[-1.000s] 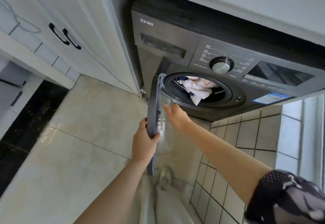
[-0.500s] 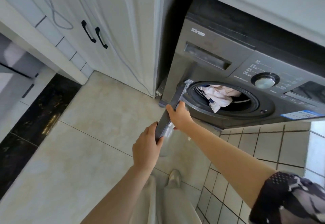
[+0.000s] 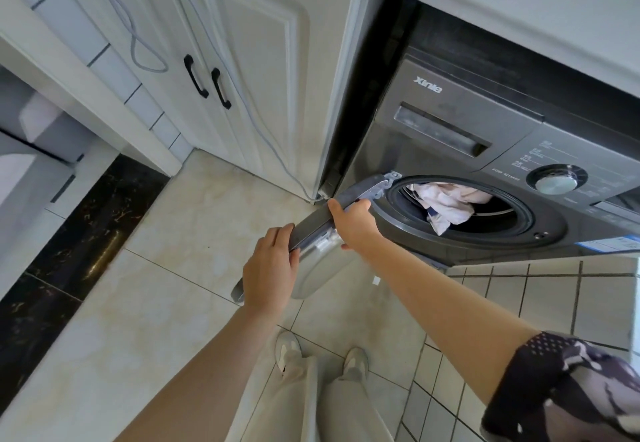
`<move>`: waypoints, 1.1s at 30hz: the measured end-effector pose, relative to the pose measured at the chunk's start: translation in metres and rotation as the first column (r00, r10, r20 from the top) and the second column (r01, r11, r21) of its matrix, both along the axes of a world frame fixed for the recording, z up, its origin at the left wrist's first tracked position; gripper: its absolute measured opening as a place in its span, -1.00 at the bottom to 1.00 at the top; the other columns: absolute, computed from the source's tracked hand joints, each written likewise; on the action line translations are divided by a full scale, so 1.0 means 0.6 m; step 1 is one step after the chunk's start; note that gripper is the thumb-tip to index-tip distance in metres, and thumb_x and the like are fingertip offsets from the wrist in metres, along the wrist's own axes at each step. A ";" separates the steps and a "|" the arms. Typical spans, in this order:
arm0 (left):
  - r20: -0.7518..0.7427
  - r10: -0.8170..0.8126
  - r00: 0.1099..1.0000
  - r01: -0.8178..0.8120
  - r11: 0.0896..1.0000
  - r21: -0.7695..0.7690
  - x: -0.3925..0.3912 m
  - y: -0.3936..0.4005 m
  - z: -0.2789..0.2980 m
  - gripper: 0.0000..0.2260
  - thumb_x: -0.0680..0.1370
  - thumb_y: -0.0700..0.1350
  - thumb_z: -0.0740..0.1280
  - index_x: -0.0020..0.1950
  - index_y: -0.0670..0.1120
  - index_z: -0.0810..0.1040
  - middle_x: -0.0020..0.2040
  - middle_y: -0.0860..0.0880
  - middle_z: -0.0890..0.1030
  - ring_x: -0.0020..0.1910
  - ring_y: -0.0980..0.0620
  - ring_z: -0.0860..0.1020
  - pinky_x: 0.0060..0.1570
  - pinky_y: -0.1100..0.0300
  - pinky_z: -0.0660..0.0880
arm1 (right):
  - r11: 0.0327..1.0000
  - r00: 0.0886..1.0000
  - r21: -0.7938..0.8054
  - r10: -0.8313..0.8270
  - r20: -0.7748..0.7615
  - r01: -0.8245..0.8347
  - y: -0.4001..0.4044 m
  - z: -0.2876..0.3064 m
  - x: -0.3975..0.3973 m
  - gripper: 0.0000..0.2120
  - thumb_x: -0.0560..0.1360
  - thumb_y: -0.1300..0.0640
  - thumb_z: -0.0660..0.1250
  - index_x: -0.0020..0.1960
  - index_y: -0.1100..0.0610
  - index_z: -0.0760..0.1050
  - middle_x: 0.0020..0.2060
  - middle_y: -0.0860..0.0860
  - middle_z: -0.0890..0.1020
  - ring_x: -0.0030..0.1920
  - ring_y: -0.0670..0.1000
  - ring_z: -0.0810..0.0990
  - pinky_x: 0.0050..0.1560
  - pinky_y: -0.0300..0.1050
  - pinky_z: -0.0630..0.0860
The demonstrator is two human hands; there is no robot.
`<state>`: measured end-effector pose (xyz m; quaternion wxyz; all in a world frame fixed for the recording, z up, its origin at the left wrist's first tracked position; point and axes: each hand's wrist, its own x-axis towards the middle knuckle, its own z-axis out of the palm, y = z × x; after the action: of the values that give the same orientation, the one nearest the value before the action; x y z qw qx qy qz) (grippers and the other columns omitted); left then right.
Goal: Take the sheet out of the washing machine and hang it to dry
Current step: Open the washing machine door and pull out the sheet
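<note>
A dark grey washing machine (image 3: 460, 122) stands under a white counter at the right. Its round door (image 3: 313, 225) is swung open to the left, seen almost edge-on. A crumpled pale sheet (image 3: 446, 204) with a dark blue edge bulges out of the drum opening. My left hand (image 3: 270, 268) grips the door's outer rim from the left. My right hand (image 3: 353, 223) holds the door's upper rim nearer the hinge, just left of the drum.
White cupboard doors (image 3: 249, 60) with black handles (image 3: 207, 81) stand left of the machine, a grey cable (image 3: 138, 43) hanging across them. Beige floor tiles (image 3: 156, 303) lie below, with a black marble strip (image 3: 69, 244) at the left. My two feet (image 3: 322, 362) stand near the door.
The door has swung further open to the left with both hands on it. My view has shifted left, so the machine sits further right in the frame.
</note>
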<state>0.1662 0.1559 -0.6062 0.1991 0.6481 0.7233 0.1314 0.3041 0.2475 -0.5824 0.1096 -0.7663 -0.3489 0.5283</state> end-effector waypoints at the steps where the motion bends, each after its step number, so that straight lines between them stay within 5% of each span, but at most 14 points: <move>1: -0.006 -0.004 1.000 0.004 1.000 0.009 -0.005 0.005 -0.001 -0.66 0.51 -0.12 0.39 0.27 -0.14 0.49 0.06 -0.09 0.59 -0.03 -0.09 0.60 -0.29 0.06 0.58 | 1.000 1.000 -0.001 0.028 0.014 -0.028 0.003 -0.002 -0.001 -0.61 0.58 -0.11 0.18 0.13 0.19 0.19 -0.03 0.09 0.46 -0.02 0.11 0.47 0.11 0.11 0.54; 7: -0.091 -0.013 0.996 0.018 0.998 0.052 -0.015 0.019 -0.005 -0.55 0.48 -0.21 0.42 0.35 -0.18 0.45 0.10 -0.15 0.61 -0.01 -0.14 0.60 -0.12 0.03 0.58 | 0.991 0.989 0.036 0.129 0.076 -0.132 0.012 -0.004 0.008 -0.52 0.57 -0.11 0.19 0.29 0.23 0.25 0.02 0.12 0.46 0.03 0.13 0.55 0.05 0.10 0.57; 9: -0.138 -0.020 0.990 0.030 0.998 0.064 -0.007 0.016 -0.006 -0.45 0.43 -0.24 0.45 0.40 -0.19 0.39 0.21 -0.16 0.56 0.09 -0.17 0.57 0.05 -0.03 0.56 | 0.979 0.977 0.037 0.196 0.085 -0.200 0.011 -0.002 0.018 -0.50 0.59 -0.09 0.15 0.40 0.20 0.23 0.02 0.10 0.45 -0.10 0.05 0.53 -0.08 0.03 0.59; 13: -0.211 -0.045 0.977 0.071 0.991 0.115 0.037 0.021 0.005 -0.34 0.37 -0.26 0.44 0.45 -0.13 0.33 0.41 -0.12 0.40 0.33 -0.20 0.41 0.32 -0.21 0.34 | 0.972 0.970 0.050 0.224 0.091 -0.229 0.006 0.000 0.064 -0.54 0.60 -0.06 0.11 0.37 0.21 0.25 0.12 0.17 0.51 -0.09 0.10 0.50 -0.02 0.06 0.57; 16: -0.213 -0.061 0.975 0.095 0.984 0.151 0.085 0.028 0.013 -0.38 0.36 -0.25 0.42 0.42 -0.11 0.36 0.45 -0.09 0.36 0.41 -0.18 0.33 0.40 -0.20 0.20 | 0.963 0.962 0.095 0.239 0.135 -0.253 -0.006 -0.003 0.125 -0.69 0.57 -0.04 0.11 0.17 0.16 0.39 -0.01 0.12 0.53 -0.12 0.10 0.54 -0.25 -0.14 0.44; 20: -0.188 -0.104 0.977 0.138 0.975 0.176 0.166 0.021 0.009 -0.45 0.36 -0.29 0.36 0.35 -0.13 0.42 0.42 -0.10 0.39 0.42 -0.18 0.32 0.41 -0.19 0.21 | 0.953 0.943 0.085 0.269 0.198 -0.290 -0.020 -0.022 0.236 -0.84 0.60 0.01 0.14 0.03 0.10 0.37 -0.17 0.02 0.45 -0.19 0.03 0.45 -0.29 -0.16 0.33; 24: -0.156 -0.161 0.975 0.183 0.974 0.137 0.260 0.012 -0.027 -0.49 0.38 -0.26 0.35 0.35 -0.13 0.43 0.37 -0.09 0.45 0.42 -0.14 0.33 0.39 -0.11 0.29 | 0.945 0.919 0.071 0.289 0.267 -0.318 -0.027 -0.061 0.349 -0.69 0.59 0.07 0.14 -0.31 0.05 0.17 -0.39 0.01 0.33 -0.36 0.03 0.34 -0.43 -0.15 0.21; 27: -0.094 -0.146 0.985 0.154 0.985 0.084 0.335 0.015 -0.069 -0.52 0.37 -0.25 0.37 0.29 -0.13 0.48 0.30 -0.07 0.51 0.34 -0.12 0.41 0.32 -0.04 0.39 | 0.933 0.897 0.022 0.339 0.282 -0.360 -0.019 -0.097 0.420 -0.80 0.60 0.09 0.14 -0.05 0.21 0.42 -0.13 0.12 0.52 -0.05 0.19 0.48 -0.16 -0.15 0.29; 29: -0.047 -0.153 0.987 0.154 0.988 0.027 0.380 0.023 -0.105 -0.52 0.36 -0.23 0.37 0.29 -0.14 0.48 0.29 -0.08 0.51 0.32 -0.12 0.42 0.30 -0.01 0.42 | 0.932 0.890 0.019 0.338 0.305 -0.361 -0.010 -0.127 0.461 -0.68 0.61 0.06 0.14 0.25 0.24 0.41 0.12 0.17 0.55 0.17 0.23 0.49 -0.03 -0.15 0.29; 33: -0.009 -0.237 0.972 0.237 0.971 -0.018 0.454 0.060 -0.194 -0.49 0.35 -0.21 0.36 0.31 -0.14 0.46 0.29 -0.08 0.50 0.32 -0.12 0.42 0.25 -0.01 0.45 | 0.910 0.850 0.026 0.377 0.369 -0.415 0.011 -0.217 0.534 -0.62 0.58 0.04 0.19 0.31 0.23 0.35 0.18 0.22 0.51 0.20 0.24 0.47 -0.05 -0.13 0.32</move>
<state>0.4389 0.1920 -0.7225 0.2149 0.7287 0.6430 0.0970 0.6248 0.2539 -0.7129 -0.0266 -0.7539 -0.5404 0.3727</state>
